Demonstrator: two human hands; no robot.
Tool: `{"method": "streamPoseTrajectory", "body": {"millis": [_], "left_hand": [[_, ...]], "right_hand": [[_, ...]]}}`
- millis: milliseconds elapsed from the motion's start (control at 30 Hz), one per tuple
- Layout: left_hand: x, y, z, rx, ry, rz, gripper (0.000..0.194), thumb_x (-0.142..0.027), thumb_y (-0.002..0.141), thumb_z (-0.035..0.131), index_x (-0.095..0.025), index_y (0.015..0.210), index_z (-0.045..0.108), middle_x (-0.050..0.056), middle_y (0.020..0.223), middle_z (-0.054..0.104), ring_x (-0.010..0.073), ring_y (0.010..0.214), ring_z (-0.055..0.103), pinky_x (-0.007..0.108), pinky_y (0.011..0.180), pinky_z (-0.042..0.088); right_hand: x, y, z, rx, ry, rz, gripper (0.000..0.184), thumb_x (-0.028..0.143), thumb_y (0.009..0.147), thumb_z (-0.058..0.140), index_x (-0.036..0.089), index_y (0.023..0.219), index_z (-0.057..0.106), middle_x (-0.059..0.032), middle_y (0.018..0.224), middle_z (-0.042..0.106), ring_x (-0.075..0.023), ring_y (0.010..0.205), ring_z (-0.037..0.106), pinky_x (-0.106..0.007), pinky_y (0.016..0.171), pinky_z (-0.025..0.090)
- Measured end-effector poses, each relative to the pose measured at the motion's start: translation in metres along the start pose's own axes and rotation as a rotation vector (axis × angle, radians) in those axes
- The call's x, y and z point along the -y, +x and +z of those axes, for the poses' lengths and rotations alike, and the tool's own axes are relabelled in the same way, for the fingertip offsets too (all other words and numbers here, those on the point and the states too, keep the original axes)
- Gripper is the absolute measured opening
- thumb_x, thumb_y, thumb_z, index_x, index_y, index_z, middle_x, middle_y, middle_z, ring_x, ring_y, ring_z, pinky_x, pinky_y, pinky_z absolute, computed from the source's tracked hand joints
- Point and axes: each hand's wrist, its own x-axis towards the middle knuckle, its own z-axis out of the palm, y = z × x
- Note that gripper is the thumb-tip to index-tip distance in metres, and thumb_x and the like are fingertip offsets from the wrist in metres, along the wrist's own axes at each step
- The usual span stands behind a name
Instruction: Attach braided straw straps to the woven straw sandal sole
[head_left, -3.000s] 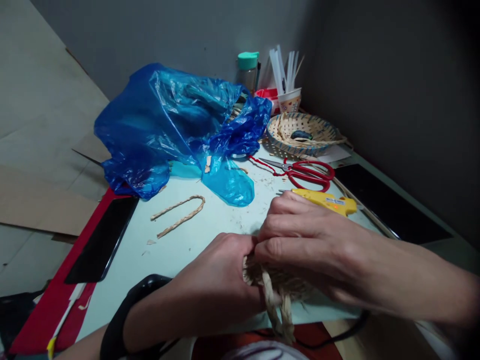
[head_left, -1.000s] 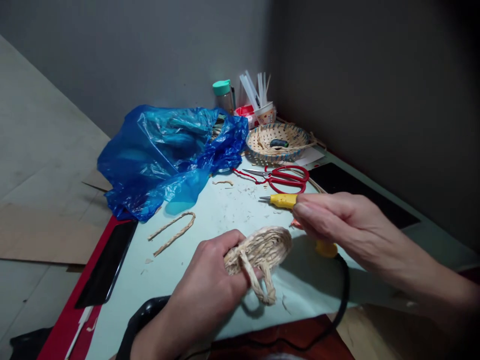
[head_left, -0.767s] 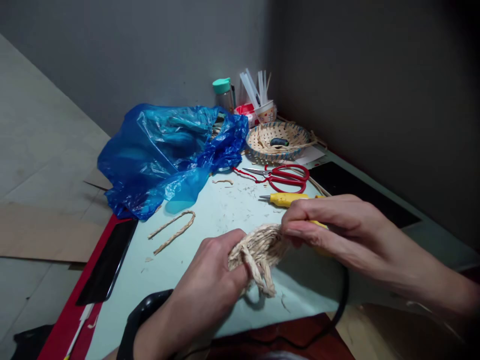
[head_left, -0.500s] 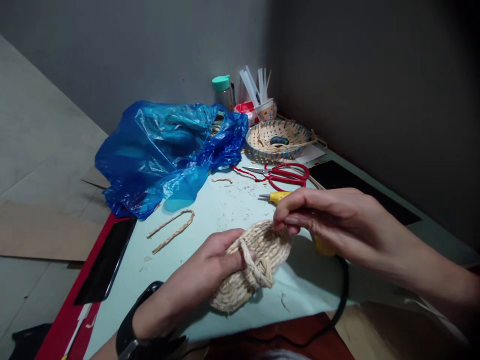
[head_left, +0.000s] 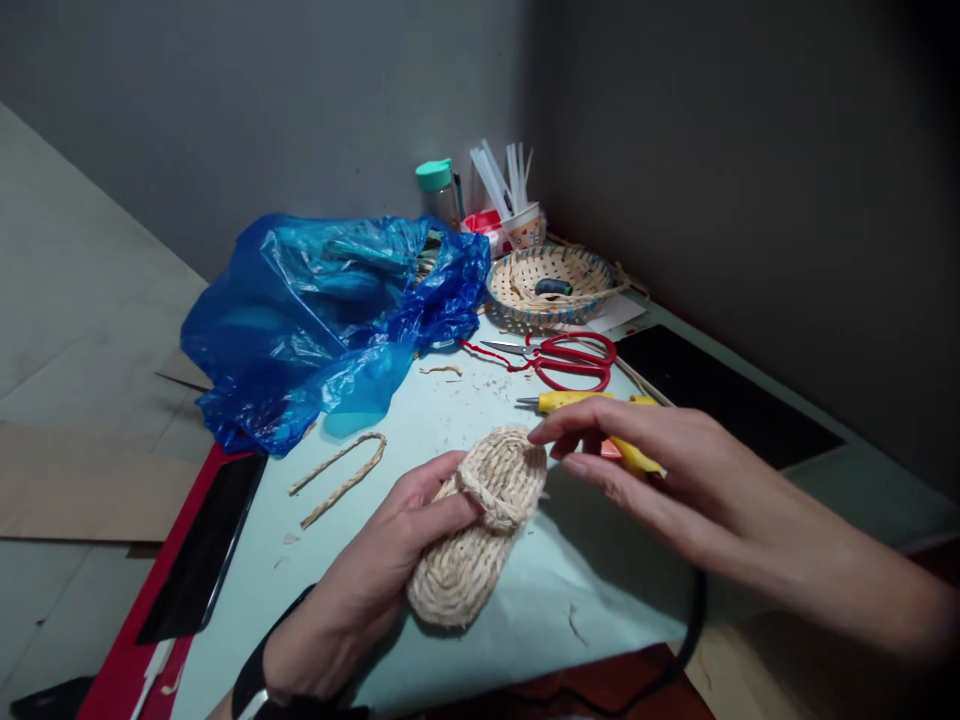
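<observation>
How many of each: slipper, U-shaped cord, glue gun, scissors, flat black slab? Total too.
Tan woven-straw slipper: 1
U-shaped braided-straw cord: 1
Yellow plastic glue gun: 1
Red-handled metal scissors: 1
Flat black rectangular slabs: 2
Total: 6

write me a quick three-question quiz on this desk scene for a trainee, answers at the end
1. True or false: the left hand holds the straw slipper.
2. What lies in the round basket? A) phone B) dark spool C) bottle
3. Fill in the colour: the large plastic bag is ____.

Key: 1. True; 2. B; 3. blue
</observation>
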Motion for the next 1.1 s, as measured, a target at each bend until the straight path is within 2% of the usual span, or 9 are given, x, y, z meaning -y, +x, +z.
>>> {"method": "streamPoseTrajectory", "body": {"millis": [100, 200, 333, 467, 567, 733, 833, 933, 1100], "left_hand": [[0.0, -0.001, 0.002, -0.054, 0.026, 0.06, 0.036, -0.017, 0.085, 0.064, -0.018, 0.12, 0.069, 0.006, 0.11, 0.075, 0.0194, 0.095, 0.069, 0.026, 0.084, 0.049], [0.003, -0.001, 0.002, -0.109, 0.073, 0.097, 0.031, -0.02, 0.088, 0.062, -0.02, 0.117, 0.071, 0.004, 0.11, 0.076, 0.0197, 0.1, 0.068, 0.025, 0.085, 0.049], [0.006, 0.002, 0.001, -0.099, 0.056, 0.106, 0.027, -0.023, 0.089, 0.063, -0.022, 0.114, 0.073, 0.003, 0.107, 0.077, 0.0187, 0.098, 0.069, 0.022, 0.082, 0.049], [0.008, 0.004, 0.004, -0.146, -0.037, 0.106, 0.029, -0.023, 0.088, 0.063, -0.018, 0.115, 0.072, 0.007, 0.105, 0.077, 0.0216, 0.097, 0.069, 0.024, 0.078, 0.05], [0.01, 0.003, 0.005, -0.176, -0.087, 0.093, 0.03, -0.024, 0.088, 0.063, -0.016, 0.116, 0.071, 0.008, 0.106, 0.076, 0.0223, 0.097, 0.069, 0.026, 0.08, 0.05], [0.013, 0.003, 0.004, -0.252, -0.091, 0.09, 0.024, -0.028, 0.084, 0.069, -0.021, 0.106, 0.075, 0.004, 0.095, 0.078, 0.0209, 0.093, 0.07, 0.023, 0.077, 0.05], [0.013, 0.004, 0.003, -0.242, -0.049, 0.081, 0.026, -0.031, 0.084, 0.069, -0.023, 0.108, 0.075, 0.002, 0.096, 0.078, 0.0212, 0.094, 0.07, 0.023, 0.077, 0.05], [0.011, 0.004, 0.003, -0.247, -0.004, 0.062, 0.028, -0.032, 0.085, 0.068, -0.022, 0.11, 0.075, 0.003, 0.098, 0.078, 0.0218, 0.095, 0.069, 0.024, 0.078, 0.05], [0.013, 0.004, 0.001, -0.339, 0.001, 0.044, 0.026, -0.035, 0.08, 0.073, -0.024, 0.103, 0.078, 0.001, 0.093, 0.078, 0.0215, 0.096, 0.07, 0.022, 0.076, 0.05]], "right_hand": [[0.003, -0.009, 0.008, 0.06, -0.017, 0.0, 0.024, 0.035, 0.099, 0.053, 0.031, 0.123, 0.054, -0.0001, 0.122, 0.063, -0.0179, 0.11, 0.06, -0.031, 0.097, 0.045], [0.008, -0.012, 0.018, 0.114, 0.007, -0.033, 0.028, 0.035, 0.098, 0.056, 0.031, 0.124, 0.049, -0.0019, 0.125, 0.059, -0.0188, 0.119, 0.054, -0.031, 0.097, 0.046], [0.014, -0.005, 0.032, 0.07, 0.07, -0.132, 0.014, 0.021, 0.098, 0.053, 0.024, 0.111, 0.056, -0.004, 0.107, 0.062, -0.0166, 0.1, 0.06, -0.029, 0.085, 0.049], [0.01, 0.0, 0.04, 0.0, 0.147, -0.178, 0.02, 0.011, 0.097, 0.05, 0.023, 0.111, 0.057, -0.0037, 0.102, 0.062, -0.0139, 0.092, 0.059, -0.027, 0.08, 0.048], [0.006, 0.001, 0.04, 0.036, 0.157, -0.152, 0.021, 0.012, 0.098, 0.049, 0.024, 0.114, 0.056, -0.0029, 0.1, 0.062, -0.014, 0.09, 0.06, -0.027, 0.08, 0.048], [0.001, 0.002, 0.041, 0.059, 0.123, -0.13, 0.018, 0.017, 0.099, 0.049, 0.024, 0.114, 0.055, -0.0027, 0.101, 0.064, -0.0159, 0.09, 0.062, -0.028, 0.078, 0.048], [-0.001, 0.003, 0.042, 0.05, 0.092, -0.119, 0.016, 0.019, 0.099, 0.05, 0.022, 0.114, 0.055, -0.0034, 0.103, 0.066, -0.0164, 0.092, 0.063, -0.029, 0.079, 0.048], [0.0, 0.005, 0.041, 0.055, 0.088, -0.15, 0.016, 0.018, 0.099, 0.05, 0.02, 0.113, 0.056, -0.0026, 0.1, 0.065, -0.0143, 0.09, 0.061, -0.028, 0.078, 0.047], [0.002, 0.008, 0.04, 0.058, 0.039, -0.185, 0.014, 0.018, 0.1, 0.049, 0.019, 0.112, 0.055, -0.0029, 0.1, 0.065, -0.014, 0.091, 0.059, -0.027, 0.08, 0.046]]}}
